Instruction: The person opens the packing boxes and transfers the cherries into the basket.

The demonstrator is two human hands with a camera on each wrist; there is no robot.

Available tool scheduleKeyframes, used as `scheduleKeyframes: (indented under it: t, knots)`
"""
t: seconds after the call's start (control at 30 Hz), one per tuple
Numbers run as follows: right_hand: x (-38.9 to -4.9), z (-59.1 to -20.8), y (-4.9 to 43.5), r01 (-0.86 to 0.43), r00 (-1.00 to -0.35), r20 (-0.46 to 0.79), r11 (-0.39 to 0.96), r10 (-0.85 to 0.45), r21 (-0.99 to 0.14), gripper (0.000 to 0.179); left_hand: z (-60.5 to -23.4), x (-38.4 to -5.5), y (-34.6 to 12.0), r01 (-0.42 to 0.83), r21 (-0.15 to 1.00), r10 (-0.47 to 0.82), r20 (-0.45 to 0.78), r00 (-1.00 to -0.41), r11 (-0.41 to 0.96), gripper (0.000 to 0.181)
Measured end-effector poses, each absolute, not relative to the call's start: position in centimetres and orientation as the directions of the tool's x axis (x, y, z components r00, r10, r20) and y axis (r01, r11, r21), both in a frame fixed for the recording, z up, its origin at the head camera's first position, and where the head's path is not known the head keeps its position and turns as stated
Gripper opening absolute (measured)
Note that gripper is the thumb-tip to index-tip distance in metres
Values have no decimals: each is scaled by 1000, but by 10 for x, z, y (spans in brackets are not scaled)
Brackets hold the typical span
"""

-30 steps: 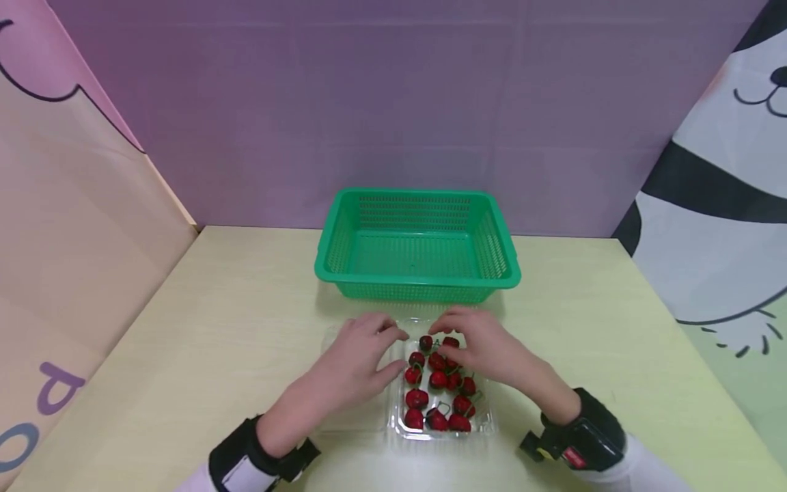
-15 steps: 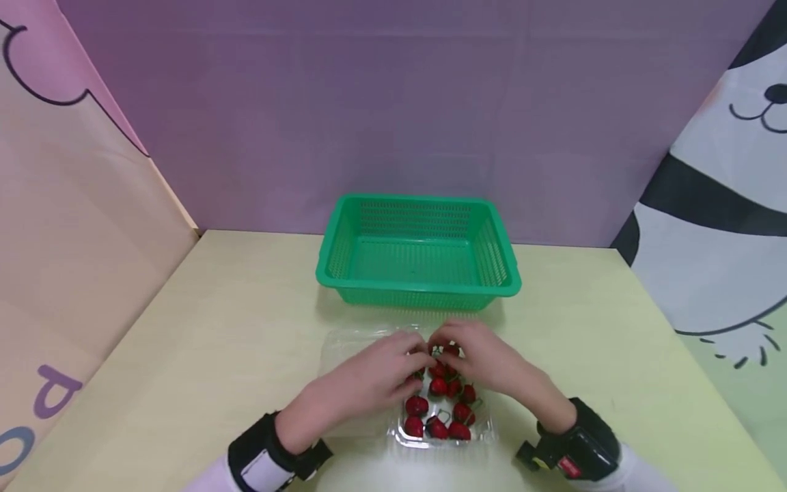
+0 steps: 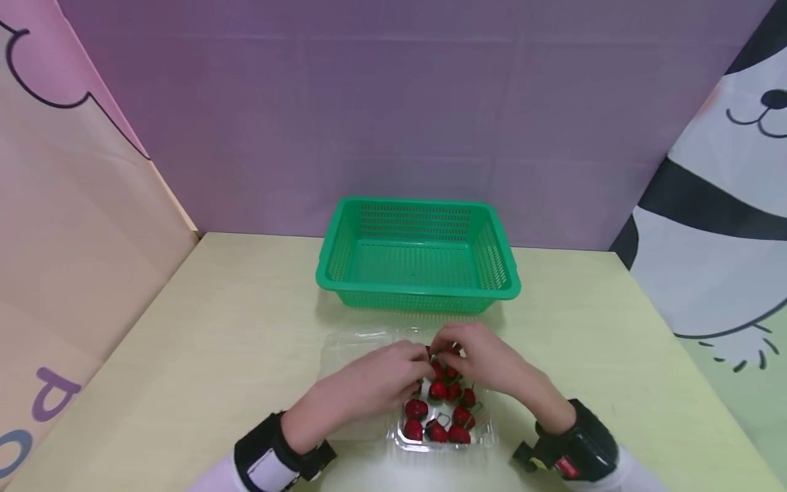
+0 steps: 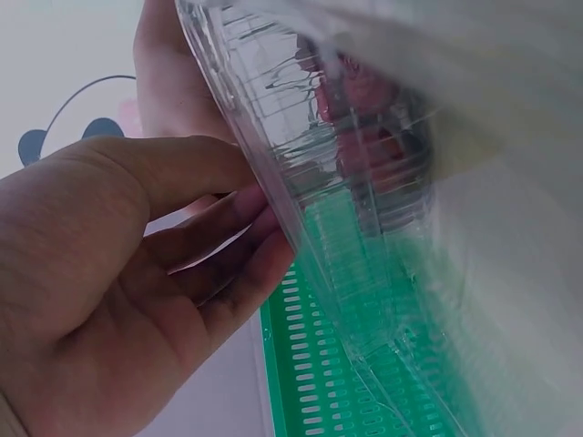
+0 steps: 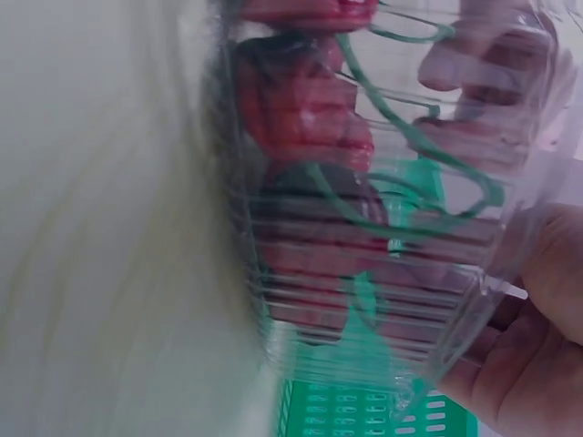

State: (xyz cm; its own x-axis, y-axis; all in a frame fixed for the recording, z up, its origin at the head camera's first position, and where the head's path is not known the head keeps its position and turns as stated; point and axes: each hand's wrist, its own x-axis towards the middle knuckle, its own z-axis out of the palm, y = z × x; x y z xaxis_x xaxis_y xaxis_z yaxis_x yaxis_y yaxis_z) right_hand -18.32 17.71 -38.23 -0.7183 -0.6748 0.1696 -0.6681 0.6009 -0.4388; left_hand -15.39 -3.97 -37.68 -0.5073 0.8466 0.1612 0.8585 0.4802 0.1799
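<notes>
A clear plastic box (image 3: 486,434) with several red cherries (image 3: 439,410) stands on the table in front of me. My left hand (image 3: 420,374) curls its fingers over the box's left rim. In the left wrist view, the left hand (image 4: 260,209) has its thumb and fingers curled against the clear wall (image 4: 301,137). My right hand (image 3: 444,350) reaches into the far end, its fingertips pinched on a cherry there. In the right wrist view, the box wall (image 5: 364,319) and the cherries (image 5: 301,118) fill the picture, and my right hand's palm (image 5: 537,337) is beside the rim.
An empty green mesh basket (image 3: 418,298) stands just behind the box, also seen as green mesh (image 4: 364,382) in the left wrist view. The box's clear lid (image 3: 347,348) lies flat to the left. Printed panels wall in the yellow table (image 3: 215,328) on three sides.
Both hands have moved inward from above the box until their fingertips meet at its far end. Their fingers have curled in.
</notes>
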Motion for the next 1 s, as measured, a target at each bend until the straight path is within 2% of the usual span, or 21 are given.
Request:
scheduleKeyframes:
  t: [0.33, 0.63, 1.0]
  knots:
    - [-184, -379, 178, -681, -710, 231, 565, -665, -466, 13, -377, -153, -37, 871, 130, 860, 148, -489, 473, 19]
    - [-184, -369, 182, -633, -740, 225, 542, -634, -553, 8, -375, -152, -38, 887, 82, 872, 163, -462, 454, 20]
    - [-185, -354, 187, -597, -783, 308, 512, -540, -618, 7, -375, -152, -36, 874, 64, 861, 147, -486, 482, 20]
